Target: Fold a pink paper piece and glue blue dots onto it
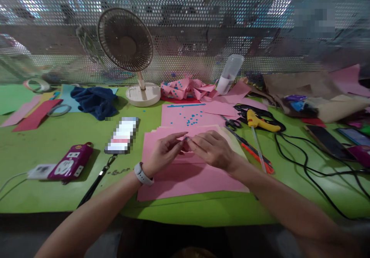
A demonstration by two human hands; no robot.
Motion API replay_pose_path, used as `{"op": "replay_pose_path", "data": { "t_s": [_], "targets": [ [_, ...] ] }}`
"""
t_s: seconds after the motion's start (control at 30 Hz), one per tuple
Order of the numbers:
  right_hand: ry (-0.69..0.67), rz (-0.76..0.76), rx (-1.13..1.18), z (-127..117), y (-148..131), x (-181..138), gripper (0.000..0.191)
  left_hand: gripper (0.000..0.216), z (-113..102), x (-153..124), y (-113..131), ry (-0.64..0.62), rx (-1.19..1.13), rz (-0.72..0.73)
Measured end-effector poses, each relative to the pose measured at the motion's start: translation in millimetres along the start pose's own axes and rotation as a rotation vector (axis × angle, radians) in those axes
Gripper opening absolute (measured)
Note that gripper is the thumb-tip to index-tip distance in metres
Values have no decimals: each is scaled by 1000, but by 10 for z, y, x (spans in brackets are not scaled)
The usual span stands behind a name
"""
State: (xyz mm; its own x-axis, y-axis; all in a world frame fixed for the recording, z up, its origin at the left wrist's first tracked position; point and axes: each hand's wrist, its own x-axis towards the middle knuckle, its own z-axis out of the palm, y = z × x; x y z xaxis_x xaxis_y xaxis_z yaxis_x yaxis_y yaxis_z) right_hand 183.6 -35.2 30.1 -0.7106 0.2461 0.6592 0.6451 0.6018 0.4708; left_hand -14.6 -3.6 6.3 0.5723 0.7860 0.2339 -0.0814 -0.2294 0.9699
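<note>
My left hand [165,149] and my right hand [210,148] meet over a stack of pink paper sheets [187,179] on the green table [58,134]. Both pinch a small folded piece of pink paper [185,138] between fingertips, held just above the stack. A white watch sits on my left wrist. Beyond the hands lies another pink sheet [187,115] scattered with small blue dots.
A white desk fan [130,54], blue cloth [94,101], pile of folded pink pieces [186,88] and plastic bottle [229,74] stand at the back. Scissors [232,124], a yellow glue gun [261,122] with black cable and phones [329,142] lie right; a magenta power strip [71,162] left.
</note>
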Motion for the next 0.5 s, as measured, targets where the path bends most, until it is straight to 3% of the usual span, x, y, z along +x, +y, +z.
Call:
{"op": "replay_pose_path", "data": {
  "t_s": [0.2,0.33,0.5],
  "targets": [
    [-30,26,37,21,7,-30,19,40,-22,20,-28,30,25,25],
    [26,106,48,44,-1,-53,20,40,-33,28,-23,25,41,43],
    [23,504,259,110,58,-70,18,40,-37,23,-7,8,93,87]
  ]
}}
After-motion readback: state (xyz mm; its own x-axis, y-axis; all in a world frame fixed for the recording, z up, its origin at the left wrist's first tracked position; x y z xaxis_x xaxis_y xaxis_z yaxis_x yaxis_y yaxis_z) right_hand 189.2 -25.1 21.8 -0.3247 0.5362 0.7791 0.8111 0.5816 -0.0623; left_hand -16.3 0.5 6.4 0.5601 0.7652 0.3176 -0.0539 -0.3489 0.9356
